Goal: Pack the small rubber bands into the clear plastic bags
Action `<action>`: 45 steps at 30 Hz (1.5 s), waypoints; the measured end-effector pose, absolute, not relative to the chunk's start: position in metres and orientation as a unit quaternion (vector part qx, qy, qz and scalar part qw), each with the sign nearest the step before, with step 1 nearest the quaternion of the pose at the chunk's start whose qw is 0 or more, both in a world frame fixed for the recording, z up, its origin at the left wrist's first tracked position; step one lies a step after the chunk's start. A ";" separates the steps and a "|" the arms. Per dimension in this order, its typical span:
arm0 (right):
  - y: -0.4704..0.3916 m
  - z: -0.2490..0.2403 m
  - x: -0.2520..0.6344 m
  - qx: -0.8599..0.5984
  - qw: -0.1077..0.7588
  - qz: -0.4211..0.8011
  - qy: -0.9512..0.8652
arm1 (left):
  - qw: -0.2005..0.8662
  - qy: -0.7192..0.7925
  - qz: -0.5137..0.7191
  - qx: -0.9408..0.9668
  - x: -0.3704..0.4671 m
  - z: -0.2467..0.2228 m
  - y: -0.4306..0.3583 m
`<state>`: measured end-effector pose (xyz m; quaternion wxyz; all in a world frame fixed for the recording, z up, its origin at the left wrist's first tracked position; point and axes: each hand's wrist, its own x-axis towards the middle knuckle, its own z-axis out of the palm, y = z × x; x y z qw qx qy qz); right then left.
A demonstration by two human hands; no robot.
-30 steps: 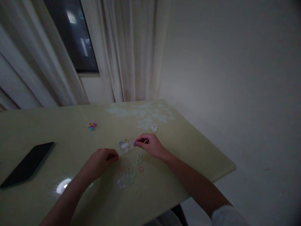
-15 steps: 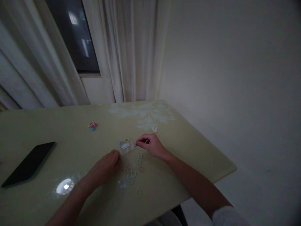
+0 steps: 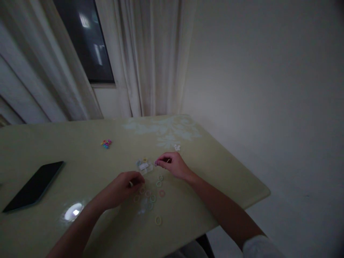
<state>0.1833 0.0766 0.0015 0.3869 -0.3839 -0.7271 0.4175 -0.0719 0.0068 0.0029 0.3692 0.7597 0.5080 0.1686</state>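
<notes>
My right hand [image 3: 172, 164] pinches a small purple ring [image 3: 156, 163] between thumb and fingertips, just right of a clear compartment box [image 3: 146, 169]. A pale sliver shows within the curl of its fingers; I cannot make out what it is. My left hand [image 3: 131, 183] is below the box, fingers bent and a gap showing behind the thumb. Its fingertips are over the edge of a group of thin pastel rings [image 3: 152, 198] on the table. Inside the box lie a yellow ring [image 3: 145, 159], a bluish ring [image 3: 138, 163] and a white label-like piece.
The pale table [image 3: 80, 150] carries a dark tablet [image 3: 33, 186] at the left. Further back are a heap of bright little pieces [image 3: 106, 143] and some small white pieces [image 3: 177, 147]. A yellow ring [image 3: 158, 220] lies nearer me. Curtains and a wall stand behind.
My left hand has left the box's near corner and moved slightly right and down, to the loose rings. The right hand, pinching the purple ring, has barely moved.
</notes>
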 end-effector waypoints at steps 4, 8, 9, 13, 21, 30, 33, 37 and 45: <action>0.077 0.001 0.183 -0.386 0.384 0.418 -0.727 | 0.341 0.499 0.153 0.782 -0.068 0.010 0.005; 0.077 0.000 0.182 -0.388 0.381 0.415 -0.729 | 0.321 0.491 0.120 0.801 -0.062 0.012 0.005; 0.076 0.000 0.182 -0.387 0.382 0.414 -0.730 | 0.309 0.492 0.109 0.806 -0.060 0.012 0.005; 0.076 0.002 0.182 -0.384 0.378 0.416 -0.733 | 0.272 0.516 0.087 0.807 -0.057 0.008 0.005; 0.075 0.004 0.182 -0.381 0.380 0.419 -0.731 | 0.288 0.529 0.117 0.789 -0.053 0.009 -0.002; 0.074 0.004 0.181 -0.384 0.378 0.427 -0.727 | 0.367 0.487 0.132 0.782 -0.050 0.012 -0.005; 0.074 0.004 0.181 -0.381 0.375 0.427 -0.730 | 0.344 0.496 0.129 0.787 -0.049 0.009 -0.004; 0.078 0.003 0.184 -0.379 0.362 0.423 -0.739 | 0.323 0.507 0.120 0.790 -0.046 0.010 -0.004; 0.087 0.003 0.199 -0.399 0.211 0.397 -0.799 | 0.331 0.485 0.131 0.799 -0.046 0.012 -0.001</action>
